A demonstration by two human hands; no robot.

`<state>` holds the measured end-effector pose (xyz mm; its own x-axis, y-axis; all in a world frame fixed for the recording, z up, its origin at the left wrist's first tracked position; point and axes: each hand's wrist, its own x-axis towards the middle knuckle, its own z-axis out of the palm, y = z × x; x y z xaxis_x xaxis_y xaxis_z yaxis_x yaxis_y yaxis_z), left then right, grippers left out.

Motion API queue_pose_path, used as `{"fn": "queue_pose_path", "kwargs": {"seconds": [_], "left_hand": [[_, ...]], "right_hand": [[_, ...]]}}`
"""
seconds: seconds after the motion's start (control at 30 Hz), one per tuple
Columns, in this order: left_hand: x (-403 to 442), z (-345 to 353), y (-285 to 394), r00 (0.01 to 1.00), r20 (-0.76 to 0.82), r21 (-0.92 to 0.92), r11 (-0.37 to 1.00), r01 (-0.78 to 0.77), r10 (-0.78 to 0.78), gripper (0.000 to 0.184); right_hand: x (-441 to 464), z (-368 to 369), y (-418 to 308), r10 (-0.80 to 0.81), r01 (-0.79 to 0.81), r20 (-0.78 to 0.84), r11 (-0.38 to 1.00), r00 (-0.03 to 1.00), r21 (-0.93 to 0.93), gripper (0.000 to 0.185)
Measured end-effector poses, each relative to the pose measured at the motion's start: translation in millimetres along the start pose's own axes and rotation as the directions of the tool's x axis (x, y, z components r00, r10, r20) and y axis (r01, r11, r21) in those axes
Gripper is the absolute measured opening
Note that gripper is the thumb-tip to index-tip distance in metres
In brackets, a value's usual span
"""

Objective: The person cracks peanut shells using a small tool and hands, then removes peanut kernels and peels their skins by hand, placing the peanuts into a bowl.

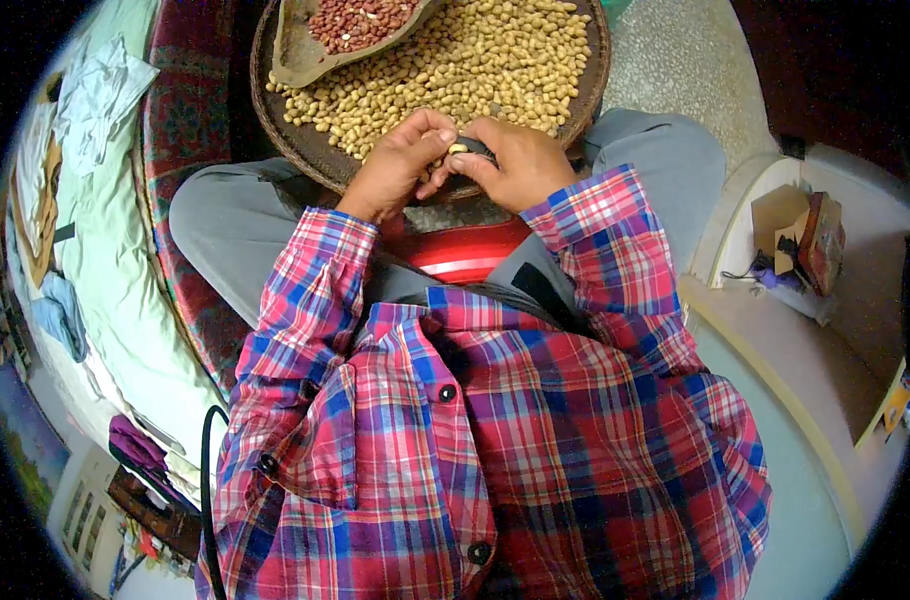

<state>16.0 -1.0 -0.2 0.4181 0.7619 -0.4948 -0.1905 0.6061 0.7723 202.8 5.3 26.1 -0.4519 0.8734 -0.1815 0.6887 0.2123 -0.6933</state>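
Note:
My left hand (400, 165) and my right hand (515, 160) meet over the near rim of a round woven basket (265, 95). Pinched between their fingertips is a pale peanut (458, 149), mostly covered by the fingers. A dark grey piece (477, 147) shows against my right fingers; what it is I cannot make out. Unshelled peanuts (455, 75) lie spread across the basket. At its far left a shallow scoop-shaped tray (305, 68) rests on them, with shelled red peanuts (360, 22) heaped inside.
The basket stands just beyond my crossed legs (220, 225). On the left is a bed with a pale green sheet (125, 290) and scattered clothes (100, 95). To the right, a curved shelf unit (720, 260) holds an open cardboard box (780, 215). Speckled floor (675, 65) lies beyond.

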Motion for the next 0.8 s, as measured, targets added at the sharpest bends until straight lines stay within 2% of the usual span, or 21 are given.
{"fn": "queue_pose_path", "kwargs": {"seconds": [0.2, 0.53, 0.6, 0.63, 0.7, 0.73, 0.77, 0.8], "left_hand": [[-2, 5, 5, 0.999, -0.020, 0.016, 0.999, -0.029, 0.029, 0.017], [-2, 8, 6, 0.995, -0.073, 0.061, 0.996, -0.059, 0.064, 0.012], [0, 5, 7, 0.995, -0.081, 0.064, 0.997, -0.054, 0.059, 0.011], [0, 2, 8, 0.995, -0.080, -0.020, 0.998, -0.061, 0.059, 0.016], [-1, 0, 11, 0.995, -0.094, -0.172, 0.983, -0.062, 0.046, 0.027], [-1, -1, 10, 0.994, -0.094, -0.170, 0.983, -0.062, 0.047, 0.027], [0, -2, 8, 0.994, -0.111, -0.275, 0.961, -0.044, 0.014, 0.026], [2, -4, 6, 0.992, -0.121, -0.375, 0.927, -0.027, -0.020, 0.026]], "right_hand": [[1, 5, 0, -0.068, 0.073, -0.163, 0.997, 0.984, 0.023, 0.031], [1, 5, -2, -0.053, 0.054, -0.163, 0.999, 0.985, 0.003, 0.030], [0, 7, -1, -0.030, 0.052, -0.197, 0.993, 0.980, 0.107, 0.033], [3, 8, 4, -0.034, 0.056, -0.195, 0.993, 0.980, 0.108, 0.033], [7, 5, 14, 0.023, 0.078, -0.420, 0.972, 0.907, 0.222, 0.033], [6, -1, 15, 0.022, 0.079, -0.422, 0.972, 0.906, 0.223, 0.033], [5, -9, 17, 0.202, -0.002, -0.344, 0.865, 0.917, 0.502, 0.032], [4, -17, 18, 0.350, -0.083, -0.219, 0.676, 0.911, 0.732, 0.031]]}}
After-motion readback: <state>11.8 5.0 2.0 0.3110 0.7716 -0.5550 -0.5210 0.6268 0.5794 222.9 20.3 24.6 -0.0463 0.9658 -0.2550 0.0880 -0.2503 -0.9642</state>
